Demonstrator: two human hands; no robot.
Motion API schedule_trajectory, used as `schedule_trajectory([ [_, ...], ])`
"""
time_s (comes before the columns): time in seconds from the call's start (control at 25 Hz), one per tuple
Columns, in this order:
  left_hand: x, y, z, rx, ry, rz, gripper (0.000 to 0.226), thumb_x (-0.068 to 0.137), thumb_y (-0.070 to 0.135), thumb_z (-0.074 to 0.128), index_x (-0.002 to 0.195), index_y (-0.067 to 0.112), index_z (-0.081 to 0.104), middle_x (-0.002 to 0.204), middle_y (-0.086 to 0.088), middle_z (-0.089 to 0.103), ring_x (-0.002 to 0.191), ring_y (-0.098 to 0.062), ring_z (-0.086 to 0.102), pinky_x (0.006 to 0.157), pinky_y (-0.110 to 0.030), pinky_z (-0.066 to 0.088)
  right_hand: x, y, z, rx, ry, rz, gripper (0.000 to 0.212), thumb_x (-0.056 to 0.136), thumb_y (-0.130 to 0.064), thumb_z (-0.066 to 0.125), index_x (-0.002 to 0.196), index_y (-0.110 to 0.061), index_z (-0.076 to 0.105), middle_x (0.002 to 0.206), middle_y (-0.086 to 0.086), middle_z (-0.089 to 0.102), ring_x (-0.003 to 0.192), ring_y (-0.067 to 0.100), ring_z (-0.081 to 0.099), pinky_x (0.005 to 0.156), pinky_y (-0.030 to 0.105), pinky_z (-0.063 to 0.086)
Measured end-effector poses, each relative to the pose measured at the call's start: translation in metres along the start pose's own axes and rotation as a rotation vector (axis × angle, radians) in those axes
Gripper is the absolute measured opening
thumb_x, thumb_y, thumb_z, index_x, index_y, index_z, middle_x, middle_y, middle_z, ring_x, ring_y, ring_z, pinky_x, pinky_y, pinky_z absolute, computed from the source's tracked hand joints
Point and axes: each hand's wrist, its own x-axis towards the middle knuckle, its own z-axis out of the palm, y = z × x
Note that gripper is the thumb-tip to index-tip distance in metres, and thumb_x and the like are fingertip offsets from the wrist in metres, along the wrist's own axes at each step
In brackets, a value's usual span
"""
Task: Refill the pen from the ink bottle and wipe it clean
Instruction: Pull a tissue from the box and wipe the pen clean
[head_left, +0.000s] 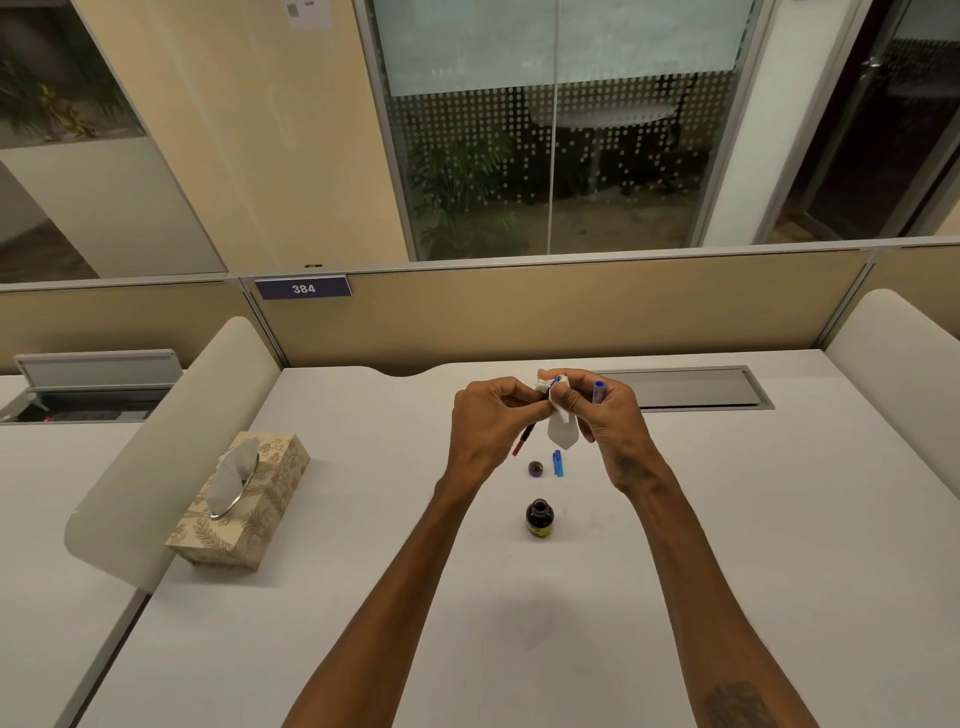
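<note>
**Both hands up, tissue on pen section**

Both forearms are reaching forward over the white desk (363, 545), wrists raised, hands meeting above the surface. The left hand (491, 423) is curling its fingers and pinching a thin dark pen part (523, 440) with a red lower end that is slanting down and left out of the grip. The right hand (605, 426) is pressing a white tissue (561, 434) around the top of that part with thumb and forefinger, a blue bit showing at the upper edge of the wad; the tissue's loose tail is hanging just below the grip. The right hand is also clamping a blue pen barrel (598, 391) in its fingers, its end sticking up just right of the tissue.

Directly below the grip on the desk: a small dark bottle cap (536, 468) and just beside it a blue pen cap (557, 463). Further toward the person, the ink bottle (540, 519) is standing upright, uncapped, yellow label unreadable. Well left of the grip, a patterned tissue box (244, 504). On the partition behind, a blue plate (303, 288) is reading "384".
</note>
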Motion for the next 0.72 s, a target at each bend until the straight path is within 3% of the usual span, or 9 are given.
schedule_trajectory([
  [0.08, 0.000, 0.000, -0.002, -0.019, -0.018, -0.014, 0.026, 0.078, 0.031, 0.083, 0.091, 0.009, 0.079, 0.082, -0.004, 0.077, 0.077, -0.016, 0.073, 0.077, -0.032, 0.062, 0.000, 0.000, 0.001, -0.012, -0.009, -0.008, 0.025, 0.094, -0.018, 0.061, 0.115, -0.007, 0.068, 0.114, 0.010, 0.069, 0.085, 0.012, 0.061, 0.062, 0.011, 0.048],
  [0.32, -0.003, -0.004, -0.001, -0.098, 0.002, -0.067, 0.022, 0.076, 0.028, 0.085, 0.084, 0.010, 0.075, 0.078, -0.003, 0.075, 0.074, -0.019, 0.073, 0.073, -0.035, 0.062, -0.002, -0.001, 0.008, -0.030, -0.001, -0.014, 0.028, 0.094, -0.020, 0.063, 0.115, -0.004, 0.069, 0.111, 0.008, 0.070, 0.085, 0.009, 0.062, 0.061, 0.010, 0.048],
  [0.48, -0.007, -0.007, 0.000, -0.162, 0.028, -0.075, 0.022, 0.076, 0.029, 0.084, 0.085, 0.013, 0.072, 0.076, 0.005, 0.074, 0.072, -0.014, 0.071, 0.066, -0.023, 0.059, -0.004, -0.001, 0.013, 0.031, 0.046, 0.033, 0.029, 0.091, -0.024, 0.067, 0.113, -0.007, 0.071, 0.100, 0.003, 0.071, 0.079, 0.009, 0.060, 0.055, 0.010, 0.047],
  [0.6, -0.010, -0.011, 0.000, -0.196, 0.030, -0.090, 0.022, 0.079, 0.031, 0.081, 0.092, 0.016, 0.072, 0.082, 0.006, 0.074, 0.076, -0.009, 0.071, 0.068, -0.016, 0.057, -0.006, -0.001, 0.014, 0.085, 0.062, 0.095, 0.029, 0.091, -0.032, 0.066, 0.113, -0.015, 0.072, 0.092, 0.000, 0.070, 0.078, 0.012, 0.055, 0.058, 0.017, 0.043],
  [0.72, -0.011, -0.013, -0.003, -0.261, 0.040, -0.127, 0.021, 0.080, 0.032, 0.080, 0.095, 0.018, 0.074, 0.088, 0.007, 0.076, 0.083, -0.008, 0.072, 0.074, -0.015, 0.054, -0.006, 0.003, 0.010, 0.147, 0.080, 0.136, 0.026, 0.091, -0.036, 0.064, 0.112, -0.022, 0.071, 0.099, 0.001, 0.070, 0.088, 0.020, 0.052, 0.070, 0.031, 0.041],
])
